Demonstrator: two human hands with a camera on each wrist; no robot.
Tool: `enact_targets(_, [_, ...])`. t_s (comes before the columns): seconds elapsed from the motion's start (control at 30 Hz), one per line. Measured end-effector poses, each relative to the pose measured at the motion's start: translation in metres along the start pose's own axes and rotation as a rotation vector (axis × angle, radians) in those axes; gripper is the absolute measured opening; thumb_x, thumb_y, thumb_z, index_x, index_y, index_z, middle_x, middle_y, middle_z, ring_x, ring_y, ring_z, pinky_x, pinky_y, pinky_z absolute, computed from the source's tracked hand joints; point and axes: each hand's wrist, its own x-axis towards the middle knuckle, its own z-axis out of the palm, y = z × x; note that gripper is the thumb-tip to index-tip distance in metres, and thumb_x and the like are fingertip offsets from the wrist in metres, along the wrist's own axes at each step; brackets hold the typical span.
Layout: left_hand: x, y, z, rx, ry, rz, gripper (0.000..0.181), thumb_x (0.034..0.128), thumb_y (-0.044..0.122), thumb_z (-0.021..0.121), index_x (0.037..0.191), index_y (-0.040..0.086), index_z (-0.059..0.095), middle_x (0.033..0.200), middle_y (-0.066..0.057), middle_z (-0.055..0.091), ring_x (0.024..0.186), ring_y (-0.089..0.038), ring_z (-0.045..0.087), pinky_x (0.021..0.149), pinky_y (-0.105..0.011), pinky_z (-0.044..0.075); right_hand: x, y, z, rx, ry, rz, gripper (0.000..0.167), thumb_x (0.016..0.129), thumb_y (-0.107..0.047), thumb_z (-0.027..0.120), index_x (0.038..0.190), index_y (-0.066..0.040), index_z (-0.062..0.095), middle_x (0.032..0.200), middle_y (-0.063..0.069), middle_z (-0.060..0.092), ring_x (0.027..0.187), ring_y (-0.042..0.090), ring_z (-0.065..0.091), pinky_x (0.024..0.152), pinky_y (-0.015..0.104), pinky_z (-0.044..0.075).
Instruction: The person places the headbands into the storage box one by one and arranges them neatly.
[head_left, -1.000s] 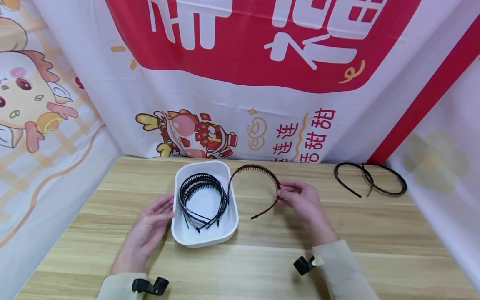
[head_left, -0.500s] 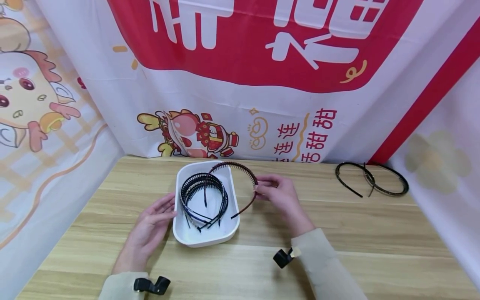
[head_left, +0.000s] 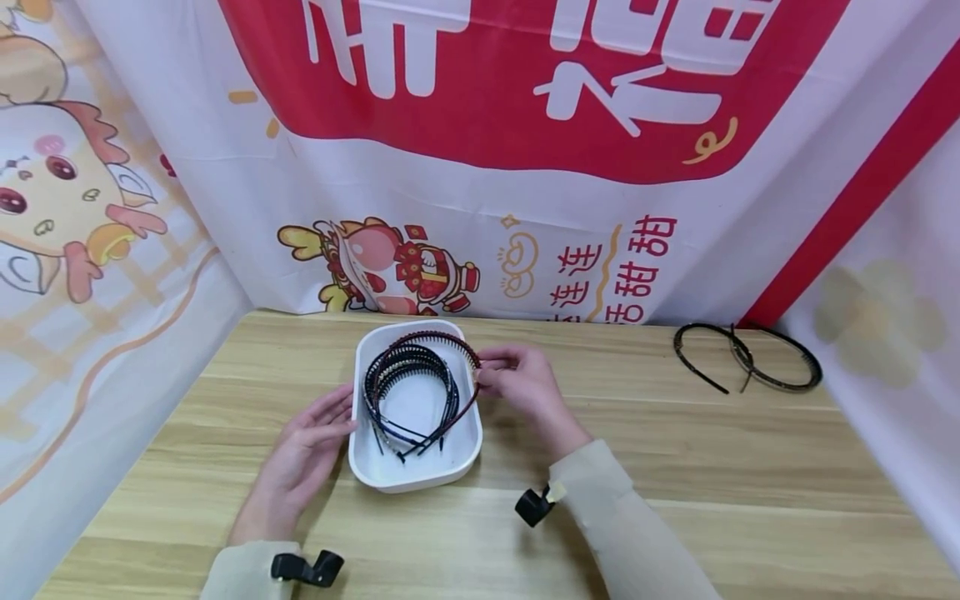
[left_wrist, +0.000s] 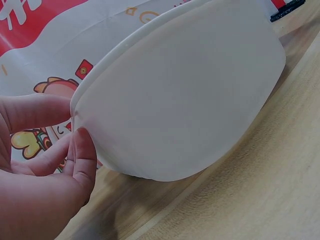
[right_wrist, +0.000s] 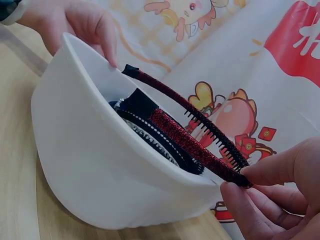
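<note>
A white plastic box stands on the table with several dark headbands nested in it. My right hand pinches a dark red, glittery headband between thumb and fingers at its curve. Black comb teeth line its inner side. This headband hangs over the box, its ends pointing towards the left side, above the others. Whether it touches them I cannot tell. My left hand rests its fingertips and thumb against the left side of the box, as the left wrist view shows near the rim.
Two black headbands lie overlapping at the table's far right, by the back cloth. A printed white and red cloth hangs behind and along both sides of the wooden table.
My right hand has carried the red headband leftwards, from beside the box's right edge to over the headbands inside. My left hand has stayed at the box.
</note>
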Motion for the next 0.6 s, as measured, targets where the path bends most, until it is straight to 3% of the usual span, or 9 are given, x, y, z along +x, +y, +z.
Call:
enact_targets(0.2, [0.001, 0.001, 0.002, 0.013, 0.002, 0.004, 0.053, 0.0969, -0.015, 0.057, 0.141, 0.015, 0.058, 0.128, 0.008, 0.068, 0.125, -0.009, 0.06, 0.111, -0.019, 0.052, 0.001, -0.004, 0.005, -0.009, 0.006, 0.012, 0.032, 0.09, 0.004, 0.077, 0.121, -0.001, 0.077, 0.108, 0.016, 0.079, 0.079, 0.014, 0.073, 0.092, 0.048, 0.067])
enact_targets(0.37, [0.002, 0.001, 0.001, 0.015, 0.011, 0.006, 0.053, 0.0967, -0.015, 0.057, 0.138, 0.017, 0.062, 0.126, 0.009, 0.07, 0.123, -0.008, 0.061, 0.11, -0.019, 0.052, 0.005, -0.011, 0.012, -0.03, -0.009, 0.028, 0.03, 0.091, 0.004, 0.075, 0.121, -0.003, 0.078, 0.107, 0.015, 0.078, 0.079, 0.016, 0.073, 0.085, 0.038, 0.069])
enact_targets(0.6, [0.001, -0.001, 0.0, 0.014, 0.003, 0.019, 0.053, 0.0963, -0.016, 0.057, 0.135, 0.019, 0.065, 0.126, 0.008, 0.07, 0.122, -0.009, 0.062, 0.11, -0.019, 0.052, 0.014, -0.021, 0.019, -0.184, -0.017, 0.004, 0.028, 0.092, 0.002, 0.077, 0.119, -0.004, 0.079, 0.109, 0.014, 0.079, 0.08, 0.018, 0.076, 0.076, 0.03, 0.068])
